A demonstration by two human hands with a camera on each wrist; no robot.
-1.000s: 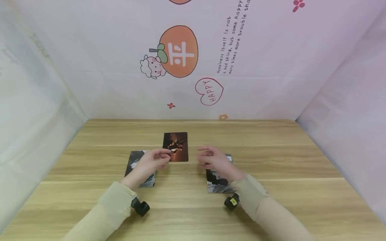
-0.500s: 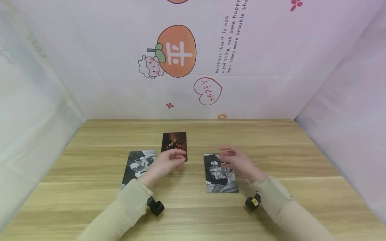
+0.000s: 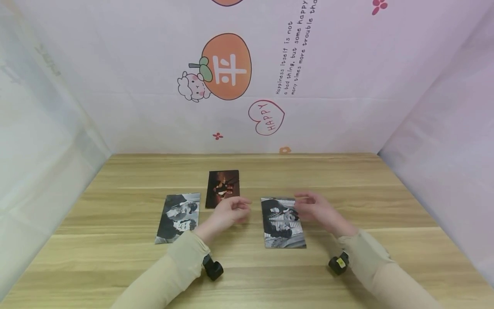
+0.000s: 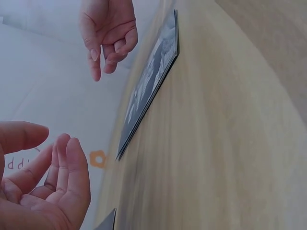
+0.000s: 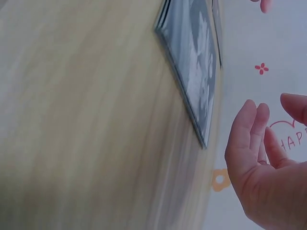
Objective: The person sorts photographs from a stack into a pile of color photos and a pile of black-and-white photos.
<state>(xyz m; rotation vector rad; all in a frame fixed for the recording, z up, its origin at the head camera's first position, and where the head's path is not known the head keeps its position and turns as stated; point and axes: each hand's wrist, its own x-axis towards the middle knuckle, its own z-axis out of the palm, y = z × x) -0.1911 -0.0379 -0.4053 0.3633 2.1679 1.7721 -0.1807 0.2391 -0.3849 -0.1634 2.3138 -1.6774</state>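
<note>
Flat on the table lie black-and-white photo cards (image 3: 283,229) at the right, with layered edges visible in both wrist views. Another black-and-white photo card (image 3: 178,216) is at the left, and a dark reddish-brown one (image 3: 222,185) lies farther back. My left hand (image 3: 225,216), fingers loosely bent, hovers in front of the dark card and overlaps its lower edge in the head view. Beside the right-hand cards (image 5: 194,72), my right hand (image 3: 320,212) is raised with relaxed fingers and overlaps their upper right corner in the head view. Both hands hold nothing.
The wood-grain table (image 3: 247,279) runs back to a white printed cloth wall (image 3: 332,124). More white cloth hangs along the left (image 3: 46,128) and right sides. A small black camera (image 3: 213,268) sits at my left wrist, another (image 3: 338,264) at my right.
Both hands have moved to the right, the left one off the left card and the right one mostly off the right-hand cards. The cards have stayed in place.
</note>
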